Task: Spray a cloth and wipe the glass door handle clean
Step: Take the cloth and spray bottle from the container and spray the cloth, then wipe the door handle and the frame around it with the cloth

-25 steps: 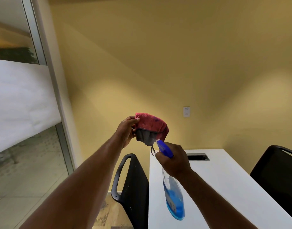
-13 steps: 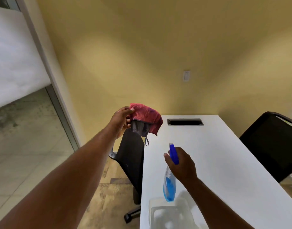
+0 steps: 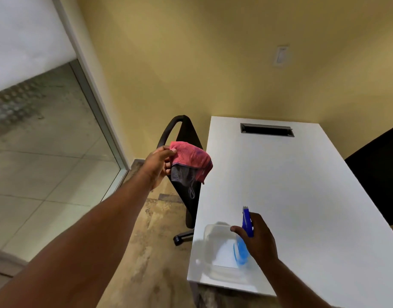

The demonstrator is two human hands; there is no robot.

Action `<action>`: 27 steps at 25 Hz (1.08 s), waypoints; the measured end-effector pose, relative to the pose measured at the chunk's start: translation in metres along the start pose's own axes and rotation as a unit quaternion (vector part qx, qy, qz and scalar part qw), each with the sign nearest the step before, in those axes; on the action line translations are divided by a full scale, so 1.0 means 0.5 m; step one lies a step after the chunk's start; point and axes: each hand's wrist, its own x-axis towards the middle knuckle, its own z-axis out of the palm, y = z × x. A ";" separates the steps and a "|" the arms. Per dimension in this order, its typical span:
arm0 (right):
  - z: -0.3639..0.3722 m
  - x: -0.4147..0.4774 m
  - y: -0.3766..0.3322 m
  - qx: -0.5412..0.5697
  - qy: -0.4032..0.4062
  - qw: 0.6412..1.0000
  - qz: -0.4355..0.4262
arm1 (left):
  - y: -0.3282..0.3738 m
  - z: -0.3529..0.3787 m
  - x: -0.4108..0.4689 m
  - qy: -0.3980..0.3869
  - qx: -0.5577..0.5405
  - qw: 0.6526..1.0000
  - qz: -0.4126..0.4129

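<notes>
Since the earlier frames, the bottle (image 3: 243, 245) is being lowered away from the cloth (image 3: 189, 162) toward the tray (image 3: 215, 247) on the table (image 3: 302, 196), at about 5 o'clock in view. It is being held by the right hand (image 3: 259, 238), closed round its neck, with its base just over or inside the tray; contact cannot be told. The cloth is being pinched at its edge by the left hand (image 3: 159, 164), thumb and fingers closed on it, at about 11 o'clock from the bottle and well apart from it, in front of the chair (image 3: 186, 130).

Spraying is judged finished and the bottle is being put down. Next, a release into the tray and a turn toward the door are called for.

The door handle is not being shown; only the glass panel (image 3: 46, 141) at 9 o'clock is visible. The tray is blurred, and the second chair (image 3: 375, 170) is being cut off at 3 o'clock.
</notes>
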 end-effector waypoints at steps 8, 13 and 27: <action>0.003 -0.005 0.031 0.007 -0.023 1.000 0.001 | -0.063 -0.021 -0.019 0.018 0.012 0.999 -0.028; -0.023 0.002 0.014 -0.036 0.045 0.997 -0.048 | -0.076 0.001 -0.019 0.010 0.010 0.999 -0.035; 0.071 0.190 -0.430 0.127 -0.155 0.947 -0.250 | 0.020 -0.073 -0.124 -0.021 0.121 0.992 0.021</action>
